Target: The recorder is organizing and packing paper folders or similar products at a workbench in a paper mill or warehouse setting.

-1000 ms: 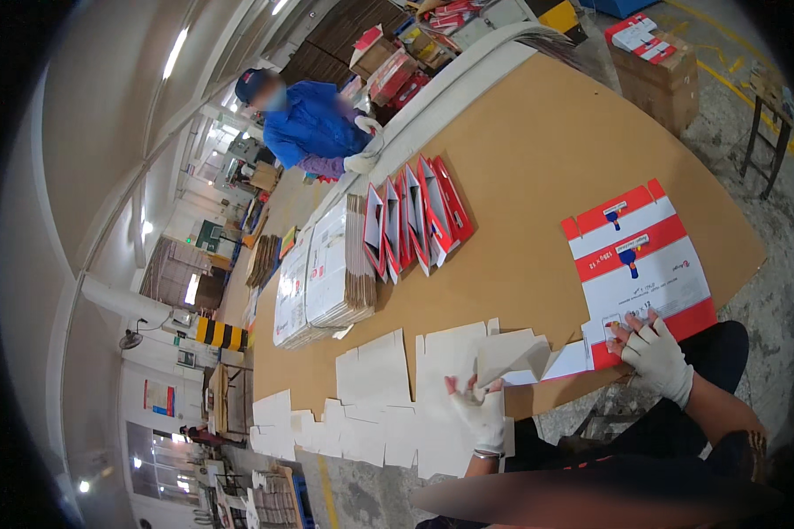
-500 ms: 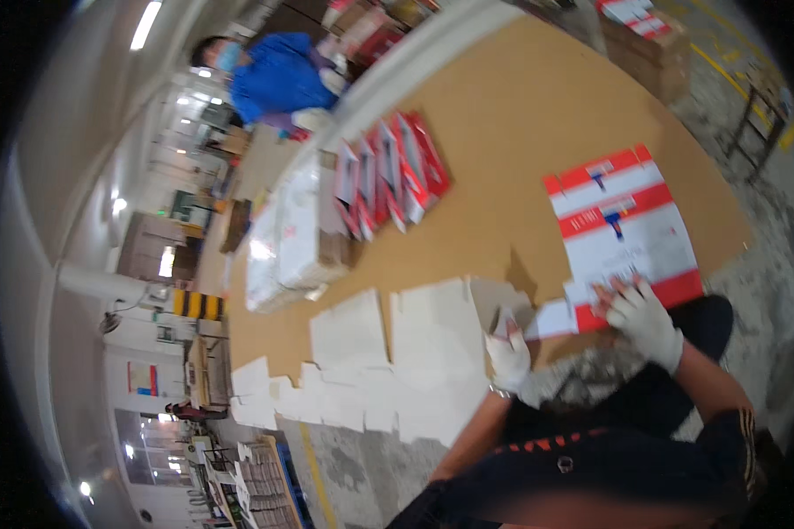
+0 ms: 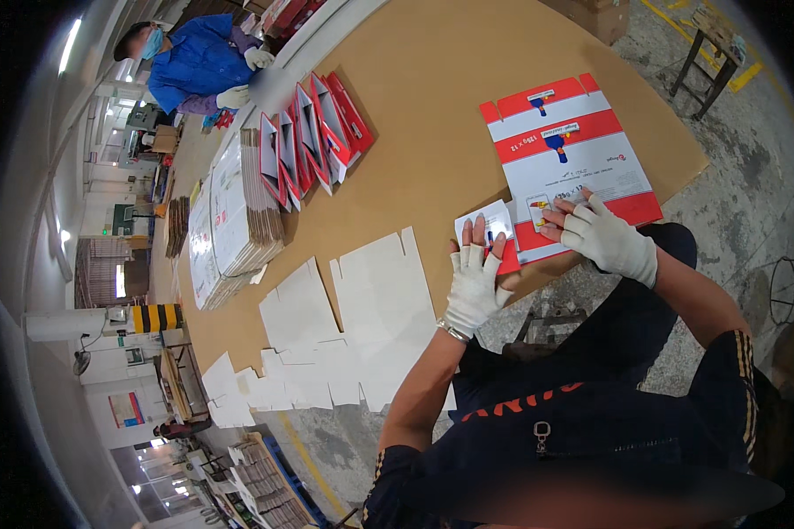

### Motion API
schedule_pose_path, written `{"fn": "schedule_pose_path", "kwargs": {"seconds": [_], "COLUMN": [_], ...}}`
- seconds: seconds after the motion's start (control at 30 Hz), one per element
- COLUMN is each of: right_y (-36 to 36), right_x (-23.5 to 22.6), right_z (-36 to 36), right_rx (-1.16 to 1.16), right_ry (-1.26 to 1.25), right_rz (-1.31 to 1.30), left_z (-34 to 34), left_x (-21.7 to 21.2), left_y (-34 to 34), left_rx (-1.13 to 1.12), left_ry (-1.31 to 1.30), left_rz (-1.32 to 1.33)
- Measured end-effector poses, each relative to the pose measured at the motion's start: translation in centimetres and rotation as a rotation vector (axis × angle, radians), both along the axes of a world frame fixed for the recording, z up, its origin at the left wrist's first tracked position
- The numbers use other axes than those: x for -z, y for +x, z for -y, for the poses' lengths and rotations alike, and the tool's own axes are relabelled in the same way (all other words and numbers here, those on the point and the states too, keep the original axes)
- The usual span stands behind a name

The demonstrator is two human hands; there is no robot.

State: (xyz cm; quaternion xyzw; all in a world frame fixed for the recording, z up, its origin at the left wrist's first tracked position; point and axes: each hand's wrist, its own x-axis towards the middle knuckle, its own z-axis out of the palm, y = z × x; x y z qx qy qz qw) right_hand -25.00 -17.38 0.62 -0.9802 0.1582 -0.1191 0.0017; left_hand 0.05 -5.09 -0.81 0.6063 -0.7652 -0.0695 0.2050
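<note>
Left hand (image 3: 473, 280): gloved, fingers spread flat, pressing the white side flap (image 3: 487, 222) of the carton blank; grips nothing.
Right hand (image 3: 607, 238): gloved, loosely open, fingertips resting on the blank's near edge.
Carton blank (image 3: 566, 150): red-and-white printed sheet, lying flat at the near edge of the brown worktable (image 3: 432, 106).
Progress: judged early; the sheet is unfolded, with only the flap being worked.
Done stock: red folded cartons (image 3: 313, 132) stand in a row farther up.
Remaining stock: white flat blanks (image 3: 370, 309) overlap to the left.
Containers: none open; contents cannot be told.
</note>
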Motion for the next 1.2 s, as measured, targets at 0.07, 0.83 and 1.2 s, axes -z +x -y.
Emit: {"fn": "schedule_pose_path", "kwargs": {"seconds": [0.07, 0.83, 1.2], "right_y": [0.1, 0.2, -0.8], "right_x": [0.2, 2.1, -0.1], "right_z": [-0.1, -0.5, 0.1], "right_rx": [-0.003, -0.031, -0.087], "right_ry": [-0.015, -0.127, 0.27], "right_rz": [0.002, 0.135, 0.087], "left_z": [0.2, 1.4, 1.9], "left_x": [-0.4, -1.2, -1.2], "left_y": [-0.4, -3.2, -3.0], "left_rx": [-0.044, -0.276, -0.289], "left_ry": [0.039, 0.227, 0.252], "left_rz": [0.045, 0.367, 0.19]}}
